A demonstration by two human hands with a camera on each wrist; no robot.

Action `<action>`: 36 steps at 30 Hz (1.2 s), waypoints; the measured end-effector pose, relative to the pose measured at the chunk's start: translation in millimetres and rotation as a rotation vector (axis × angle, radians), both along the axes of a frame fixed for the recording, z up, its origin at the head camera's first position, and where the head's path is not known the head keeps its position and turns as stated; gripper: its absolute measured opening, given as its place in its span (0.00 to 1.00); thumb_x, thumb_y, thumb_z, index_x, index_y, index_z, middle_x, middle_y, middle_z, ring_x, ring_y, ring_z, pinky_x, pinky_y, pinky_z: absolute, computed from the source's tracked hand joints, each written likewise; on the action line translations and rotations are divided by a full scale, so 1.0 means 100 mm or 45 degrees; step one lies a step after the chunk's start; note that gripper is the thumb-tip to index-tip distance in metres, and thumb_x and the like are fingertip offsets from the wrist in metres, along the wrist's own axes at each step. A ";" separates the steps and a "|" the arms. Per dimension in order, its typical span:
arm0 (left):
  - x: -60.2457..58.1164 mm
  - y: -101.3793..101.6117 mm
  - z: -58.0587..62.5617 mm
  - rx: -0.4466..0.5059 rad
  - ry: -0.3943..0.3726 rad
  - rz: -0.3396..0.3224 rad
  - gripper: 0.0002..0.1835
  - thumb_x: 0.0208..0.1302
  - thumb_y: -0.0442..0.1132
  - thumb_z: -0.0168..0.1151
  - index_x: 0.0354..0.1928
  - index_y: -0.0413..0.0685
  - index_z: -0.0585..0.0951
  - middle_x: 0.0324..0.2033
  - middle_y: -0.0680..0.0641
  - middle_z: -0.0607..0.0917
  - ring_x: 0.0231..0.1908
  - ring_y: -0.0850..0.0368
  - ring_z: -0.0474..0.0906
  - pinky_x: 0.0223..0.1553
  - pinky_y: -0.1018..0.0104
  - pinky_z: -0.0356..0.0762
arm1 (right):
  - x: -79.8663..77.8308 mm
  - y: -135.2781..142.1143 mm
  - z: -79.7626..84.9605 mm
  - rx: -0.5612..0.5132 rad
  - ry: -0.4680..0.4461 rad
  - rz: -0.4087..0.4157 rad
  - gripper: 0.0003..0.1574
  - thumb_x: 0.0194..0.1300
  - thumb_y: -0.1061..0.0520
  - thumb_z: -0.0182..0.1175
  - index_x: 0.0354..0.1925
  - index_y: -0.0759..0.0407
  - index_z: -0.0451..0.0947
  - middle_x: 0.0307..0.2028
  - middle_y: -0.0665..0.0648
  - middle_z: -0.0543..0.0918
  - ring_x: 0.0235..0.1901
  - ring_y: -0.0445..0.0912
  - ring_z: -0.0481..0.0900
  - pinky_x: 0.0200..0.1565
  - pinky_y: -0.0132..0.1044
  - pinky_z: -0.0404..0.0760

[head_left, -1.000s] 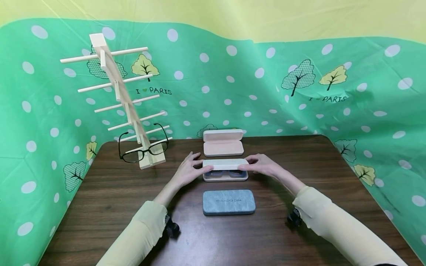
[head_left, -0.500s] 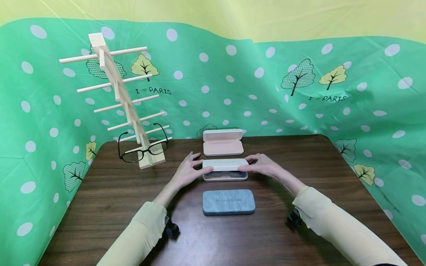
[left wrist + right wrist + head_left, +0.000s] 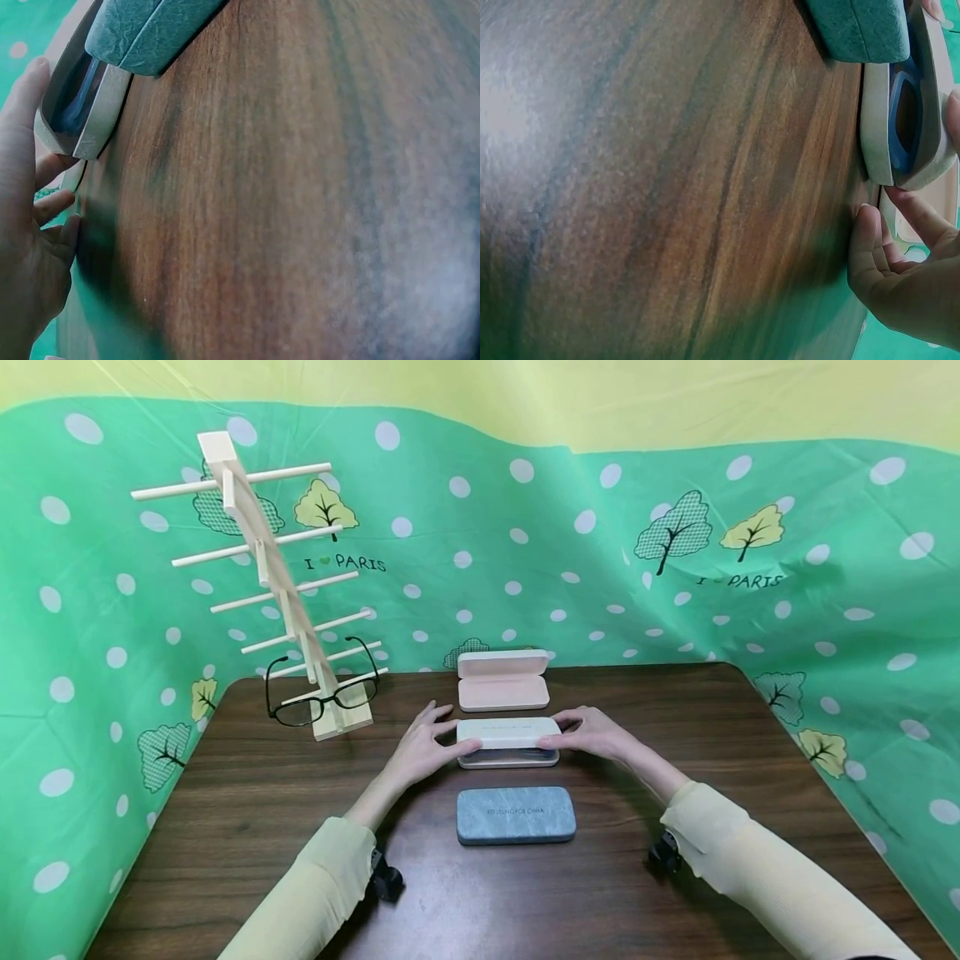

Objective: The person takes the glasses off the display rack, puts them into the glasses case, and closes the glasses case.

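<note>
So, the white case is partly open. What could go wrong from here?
Fingers touch the front edge of the lid, so they might get pinched if it shuts quickly. The blue-framed glasses lie inside the white case; if any part sticks up, the lid could press on it.

The head view looks forward and down from high up, far enough back to fit most of the counter (image 3: 570, 902) and the spotted cloth (image 3: 540, 564) behind it. The left wrist view sits low and close, turned sideways, with the left fingers (image 3: 26, 90) at the left edge. The right wrist view is close and sideways too, with the right fingers (image 3: 921, 214) at the lower right. All three share the partly open white case (image 3: 508, 731) and the blue case (image 3: 516, 816).
</note>
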State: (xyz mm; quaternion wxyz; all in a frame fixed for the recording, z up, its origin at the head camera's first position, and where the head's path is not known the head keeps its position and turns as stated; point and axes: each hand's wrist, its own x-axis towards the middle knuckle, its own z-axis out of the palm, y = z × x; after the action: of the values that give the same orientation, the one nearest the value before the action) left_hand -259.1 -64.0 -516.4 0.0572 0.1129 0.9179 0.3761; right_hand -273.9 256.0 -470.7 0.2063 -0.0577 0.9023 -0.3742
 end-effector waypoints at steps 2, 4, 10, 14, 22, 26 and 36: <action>0.00 0.00 -0.01 0.007 0.004 -0.005 0.45 0.57 0.70 0.69 0.67 0.45 0.79 0.76 0.48 0.70 0.82 0.47 0.48 0.79 0.41 0.54 | 0.00 0.00 -0.01 0.006 0.007 -0.002 0.48 0.53 0.30 0.75 0.62 0.57 0.80 0.62 0.63 0.81 0.58 0.53 0.75 0.58 0.43 0.74; 0.00 -0.01 -0.02 0.013 0.009 -0.010 0.46 0.56 0.70 0.69 0.67 0.45 0.79 0.76 0.48 0.70 0.82 0.47 0.48 0.79 0.40 0.54 | 0.01 0.00 -0.01 0.006 0.019 0.009 0.48 0.54 0.31 0.75 0.63 0.58 0.80 0.61 0.63 0.81 0.58 0.52 0.75 0.58 0.42 0.74; 0.01 -0.02 -0.07 -0.017 0.068 -0.028 0.46 0.56 0.69 0.72 0.67 0.43 0.78 0.74 0.48 0.72 0.82 0.47 0.49 0.79 0.41 0.56 | 0.03 -0.02 -0.05 0.004 0.069 -0.007 0.47 0.53 0.35 0.78 0.62 0.60 0.81 0.58 0.62 0.84 0.50 0.49 0.80 0.49 0.35 0.77; 0.03 -0.03 -0.10 -0.046 0.129 -0.047 0.46 0.55 0.69 0.72 0.66 0.43 0.79 0.72 0.48 0.75 0.82 0.46 0.50 0.78 0.43 0.59 | 0.06 -0.02 -0.07 0.019 0.129 -0.003 0.44 0.53 0.37 0.79 0.61 0.60 0.83 0.56 0.63 0.85 0.49 0.49 0.82 0.47 0.35 0.79; 0.04 -0.04 -0.11 -0.073 0.168 -0.081 0.48 0.50 0.68 0.76 0.67 0.45 0.79 0.72 0.47 0.74 0.82 0.46 0.51 0.78 0.45 0.59 | 0.11 -0.04 -0.10 0.125 0.222 -0.002 0.51 0.46 0.34 0.81 0.62 0.58 0.82 0.55 0.62 0.80 0.48 0.50 0.82 0.48 0.40 0.81; 0.06 -0.05 -0.09 -0.088 0.168 -0.113 0.49 0.49 0.67 0.78 0.68 0.47 0.78 0.73 0.46 0.73 0.82 0.46 0.50 0.78 0.45 0.58 | 0.14 -0.06 -0.12 0.189 0.266 0.002 0.56 0.43 0.32 0.82 0.63 0.60 0.81 0.55 0.63 0.78 0.48 0.51 0.81 0.49 0.43 0.80; 0.09 -0.07 -0.11 -0.076 0.166 -0.119 0.51 0.47 0.67 0.79 0.69 0.45 0.77 0.74 0.45 0.72 0.82 0.44 0.49 0.78 0.44 0.58 | 0.19 -0.11 -0.12 0.221 0.277 -0.012 0.57 0.42 0.33 0.82 0.64 0.60 0.80 0.57 0.64 0.78 0.49 0.53 0.79 0.51 0.48 0.80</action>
State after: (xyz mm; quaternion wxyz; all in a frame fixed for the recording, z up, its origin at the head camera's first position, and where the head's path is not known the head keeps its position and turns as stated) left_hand -249.7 -70.6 -527.4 0.0181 0.1783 0.9242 0.3373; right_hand -254.6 245.1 -483.2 0.1095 -0.0756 0.9485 -0.2874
